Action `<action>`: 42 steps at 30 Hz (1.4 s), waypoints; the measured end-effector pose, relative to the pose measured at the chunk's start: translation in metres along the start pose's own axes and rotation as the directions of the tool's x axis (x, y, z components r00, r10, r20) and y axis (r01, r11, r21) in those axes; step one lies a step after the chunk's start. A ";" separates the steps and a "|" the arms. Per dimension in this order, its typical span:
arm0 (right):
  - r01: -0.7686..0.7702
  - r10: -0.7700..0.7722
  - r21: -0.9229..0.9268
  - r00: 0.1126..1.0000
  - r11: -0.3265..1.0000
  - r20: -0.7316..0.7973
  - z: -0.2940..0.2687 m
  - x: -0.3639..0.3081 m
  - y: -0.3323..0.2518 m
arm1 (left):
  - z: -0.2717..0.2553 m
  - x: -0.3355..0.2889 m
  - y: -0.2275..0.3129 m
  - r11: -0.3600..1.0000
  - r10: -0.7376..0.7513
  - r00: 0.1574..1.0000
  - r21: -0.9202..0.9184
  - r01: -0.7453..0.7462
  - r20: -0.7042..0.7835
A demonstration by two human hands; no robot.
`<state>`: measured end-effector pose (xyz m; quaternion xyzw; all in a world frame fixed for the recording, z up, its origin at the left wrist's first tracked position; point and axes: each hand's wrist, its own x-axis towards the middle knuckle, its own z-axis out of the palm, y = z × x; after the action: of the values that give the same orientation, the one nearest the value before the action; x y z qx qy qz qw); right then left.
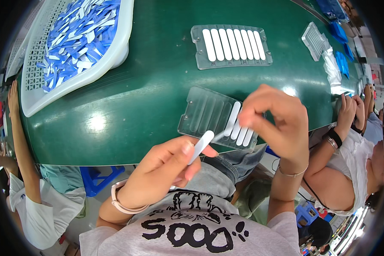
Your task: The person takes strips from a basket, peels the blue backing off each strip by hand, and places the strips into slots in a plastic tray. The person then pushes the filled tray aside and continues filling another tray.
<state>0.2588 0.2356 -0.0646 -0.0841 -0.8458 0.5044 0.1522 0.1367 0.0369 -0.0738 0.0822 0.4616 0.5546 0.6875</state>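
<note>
My left hand pinches a white round-ended strip between thumb and fingers, just in front of a clear slotted tray. That tray lies tilted near the table's front edge. White strips fill several slots on its right side, while the slots on the left hold none. Over this right side, my right hand has its thumb and fingers closed together. A pale, blurred sliver shows between the two hands; whether the right fingers hold it is unclear.
Farther back on the green table lies a second clear tray with a row of white strips. A white basket heaped with blue and white strips stands far left. Another tray lies far right, near a co-worker's hands.
</note>
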 end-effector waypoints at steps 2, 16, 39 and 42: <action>-0.153 0.147 -0.149 0.988 0.977 -0.050 -0.001 0.005 0.003 | 0.001 0.000 0.001 0.999 0.040 0.997 0.034 -0.038 -0.062; 0.188 -0.186 -0.034 0.982 0.982 0.034 0.020 0.002 -0.022 | 0.007 -0.006 -0.007 0.376 0.747 0.665 0.830 -0.413 -0.007; 0.425 -0.460 -0.314 0.887 0.849 -0.041 0.037 -0.030 -0.018 | 0.003 -0.010 -0.001 0.975 0.137 0.983 0.193 -0.112 -0.121; 0.303 -0.300 0.009 0.946 0.953 -0.124 0.052 -0.024 -0.010 | 0.001 -0.009 0.000 0.996 0.039 0.999 -0.073 -0.041 -0.028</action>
<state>0.2633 0.1813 -0.0831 0.0180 -0.8306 0.4811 0.2798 0.1376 0.0297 -0.0679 0.0583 0.4482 0.5858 0.6727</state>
